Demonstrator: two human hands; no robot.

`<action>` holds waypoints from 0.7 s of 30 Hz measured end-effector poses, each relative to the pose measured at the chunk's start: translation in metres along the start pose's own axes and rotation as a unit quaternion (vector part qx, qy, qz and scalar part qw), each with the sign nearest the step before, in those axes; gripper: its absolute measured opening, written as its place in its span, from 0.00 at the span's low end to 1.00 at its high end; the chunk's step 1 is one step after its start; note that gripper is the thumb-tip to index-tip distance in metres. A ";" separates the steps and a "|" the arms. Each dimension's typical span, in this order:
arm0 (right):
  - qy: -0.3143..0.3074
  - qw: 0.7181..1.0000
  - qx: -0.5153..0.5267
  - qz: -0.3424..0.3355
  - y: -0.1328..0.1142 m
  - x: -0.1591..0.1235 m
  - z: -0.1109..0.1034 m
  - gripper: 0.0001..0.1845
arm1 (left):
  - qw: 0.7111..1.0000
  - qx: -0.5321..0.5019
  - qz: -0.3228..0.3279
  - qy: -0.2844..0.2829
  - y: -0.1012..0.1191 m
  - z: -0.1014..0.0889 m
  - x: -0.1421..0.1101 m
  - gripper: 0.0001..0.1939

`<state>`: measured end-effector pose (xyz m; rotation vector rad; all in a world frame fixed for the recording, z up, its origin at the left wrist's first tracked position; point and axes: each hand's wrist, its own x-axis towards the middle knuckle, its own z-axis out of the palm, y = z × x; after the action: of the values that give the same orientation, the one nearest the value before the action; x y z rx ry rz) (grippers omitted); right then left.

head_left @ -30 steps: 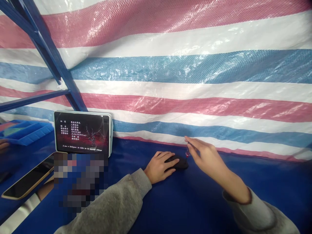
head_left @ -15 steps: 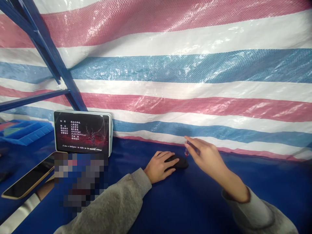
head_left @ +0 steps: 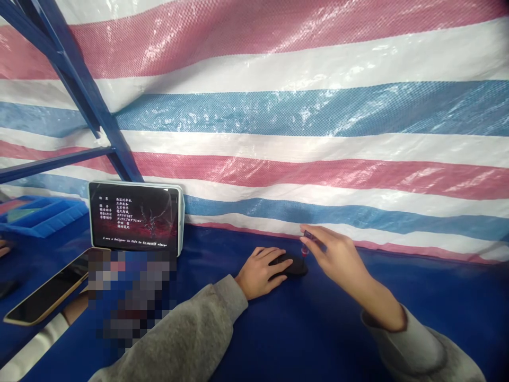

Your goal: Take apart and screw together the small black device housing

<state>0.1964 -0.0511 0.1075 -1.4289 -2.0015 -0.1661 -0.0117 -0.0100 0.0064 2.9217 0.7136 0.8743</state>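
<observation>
My left hand rests on a flat black object with a rounded end, which lies on the blue table surface. Its fingers are spread around the object and steady it, hiding much of it. In my right hand, thumb and fingertips pinch a small screwdriver with a red and blue handle. The screwdriver stands nearly upright, its tip down at the right end of the black object. Whether the tip sits in a screw is too small to tell.
A tablet in a pale case stands at the left. Nearby are a phone, a blue compartment tray and another person's white sleeve and hand. A striped plastic sheet hangs behind the table, beside blue metal bars.
My right fingers have shifted slightly around the screwdriver, and more of its handle top shows. My left hand stays put. At the far left, another person's hand has come into clearer view.
</observation>
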 end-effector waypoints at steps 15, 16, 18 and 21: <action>-0.051 0.999 -0.013 0.003 0.002 0.000 -0.001 0.19 | 1.000 -0.004 -0.002 0.000 0.000 0.001 -0.001 0.19; -0.050 0.998 -0.022 0.004 0.002 0.000 -0.001 0.20 | 1.000 -0.005 -0.002 -0.001 0.000 0.001 -0.001 0.19; -0.049 0.997 -0.051 0.002 0.002 0.000 -0.001 0.21 | 1.000 -0.006 -0.003 -0.004 0.000 0.000 0.000 0.19; -0.051 0.996 -0.078 0.000 0.002 -0.001 -0.001 0.21 | 1.000 -0.007 -0.005 -0.008 0.000 0.000 0.000 0.19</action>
<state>0.1986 -0.0515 0.1069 -1.5628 -2.1113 -0.2602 -0.0121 -0.0104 0.0066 2.9062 0.7165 0.8521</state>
